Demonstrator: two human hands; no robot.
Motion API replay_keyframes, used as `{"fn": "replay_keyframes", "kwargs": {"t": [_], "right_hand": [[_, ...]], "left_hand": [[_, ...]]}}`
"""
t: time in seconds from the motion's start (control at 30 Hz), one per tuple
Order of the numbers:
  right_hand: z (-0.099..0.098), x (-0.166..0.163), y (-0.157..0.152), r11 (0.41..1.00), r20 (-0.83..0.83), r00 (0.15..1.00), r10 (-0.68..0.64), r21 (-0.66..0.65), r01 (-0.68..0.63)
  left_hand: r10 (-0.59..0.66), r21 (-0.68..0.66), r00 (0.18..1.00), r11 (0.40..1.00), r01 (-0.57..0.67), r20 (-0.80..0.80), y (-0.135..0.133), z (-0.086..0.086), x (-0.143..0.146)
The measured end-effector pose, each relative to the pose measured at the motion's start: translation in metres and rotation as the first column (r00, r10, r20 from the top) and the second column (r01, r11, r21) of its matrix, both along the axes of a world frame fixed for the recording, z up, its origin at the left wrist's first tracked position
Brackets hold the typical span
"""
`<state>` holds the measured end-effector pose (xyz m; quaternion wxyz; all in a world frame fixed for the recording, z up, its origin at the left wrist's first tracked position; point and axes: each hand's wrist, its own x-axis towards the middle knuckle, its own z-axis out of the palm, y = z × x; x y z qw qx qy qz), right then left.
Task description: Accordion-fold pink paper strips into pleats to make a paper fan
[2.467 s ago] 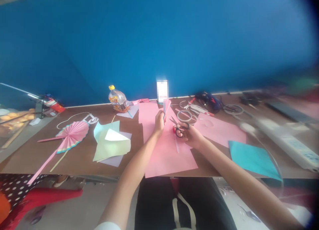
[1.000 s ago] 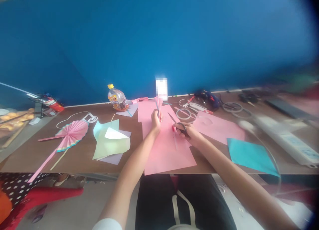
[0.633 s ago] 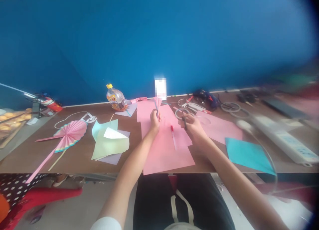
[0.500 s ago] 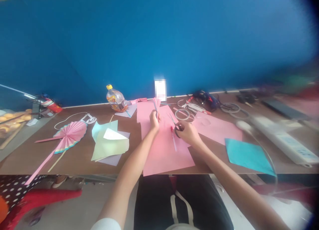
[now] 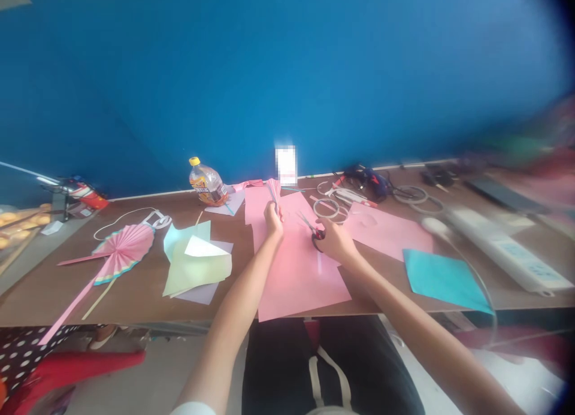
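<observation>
Pleated pink paper [image 5: 274, 189] fans upward out of my left hand [image 5: 274, 221], whose fingers are closed around its lower end. My right hand [image 5: 336, 240] grips a pair of scissors [image 5: 317, 233] by the dark handles; the blades are parted and point up and left, apart from the pleated paper. Both hands are above a large pink sheet [image 5: 291, 283] on the table. A finished-looking pink paper fan [image 5: 128, 247] with a blue and yellow edge and long strips lies to the left.
Green and blue papers [image 5: 197, 271] lie left of the pink sheet. A drink bottle [image 5: 207, 184] stands behind them. On the right are a tape roll [image 5: 326, 208], another pink sheet [image 5: 386, 229], a teal sheet [image 5: 447, 277] and a white power strip [image 5: 512, 250].
My left hand and the pleated paper have shifted slightly left and down in view. The scissors have tilted a little, with the blades now pointing more to the left.
</observation>
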<state>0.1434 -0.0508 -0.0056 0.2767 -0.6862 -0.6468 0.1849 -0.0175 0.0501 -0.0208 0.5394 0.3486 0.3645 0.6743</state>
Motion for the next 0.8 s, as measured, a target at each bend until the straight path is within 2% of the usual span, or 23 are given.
{"fn": "replay_keyframes", "kwargs": {"t": [0.1,0.17,0.23,0.33,0.47,0.53,0.57,0.6,0.63,0.7,0.77,0.8], "right_hand": [[0.019,0.037,0.022,0.988,0.047,0.999,0.016,0.152,-0.023],[0.031,0.067,0.047,0.986,0.148,0.988,-0.048,0.167,0.023],[0.037,0.095,0.075,0.982,0.258,0.966,-0.034,0.186,-0.015],[0.031,0.128,0.110,0.982,0.374,0.928,0.008,0.174,-0.079],[0.016,0.144,0.126,0.994,0.375,0.926,-0.040,0.111,-0.002],[0.017,0.136,0.119,0.977,0.253,0.953,-0.167,0.174,0.125],[0.019,0.128,0.112,0.960,0.138,0.968,-0.209,0.219,0.176],[0.022,0.117,0.103,0.958,-0.011,0.982,-0.190,0.216,0.188],[0.025,0.103,0.092,0.975,-0.185,0.975,-0.121,0.162,0.152],[0.028,0.070,0.067,0.999,-0.517,0.855,0.042,-0.004,-0.051],[0.027,0.036,0.042,0.972,-0.699,0.708,0.100,-0.085,-0.221],[0.025,0.020,0.031,0.958,-0.755,0.649,0.094,-0.109,-0.266]], "left_hand": [[-0.046,-0.019,0.999,0.999,0.046,0.000,0.002,-0.002,-0.001],[-0.091,-0.028,0.996,0.995,0.092,0.008,0.003,-0.003,-0.002],[-0.124,-0.031,0.992,0.992,0.125,0.028,0.004,-0.003,-0.003],[-0.162,-0.044,0.983,0.985,0.166,0.087,0.004,-0.002,-0.004],[-0.211,-0.053,0.958,0.973,0.225,0.194,0.004,0.000,-0.008],[-0.215,-0.061,0.949,0.970,0.235,0.233,0.005,-0.001,-0.009],[-0.212,-0.068,0.946,0.970,0.235,0.246,0.005,-0.001,-0.009],[-0.209,-0.075,0.944,0.969,0.235,0.256,0.005,-0.001,-0.009],[-0.204,-0.078,0.943,0.970,0.232,0.263,0.006,-0.002,-0.009],[-0.190,-0.077,0.942,0.973,0.218,0.276,0.006,-0.002,-0.008],[-0.182,-0.063,0.940,0.976,0.208,0.289,0.005,-0.001,-0.007],[-0.178,-0.056,0.939,0.978,0.203,0.294,0.005,-0.001,-0.007]]}}
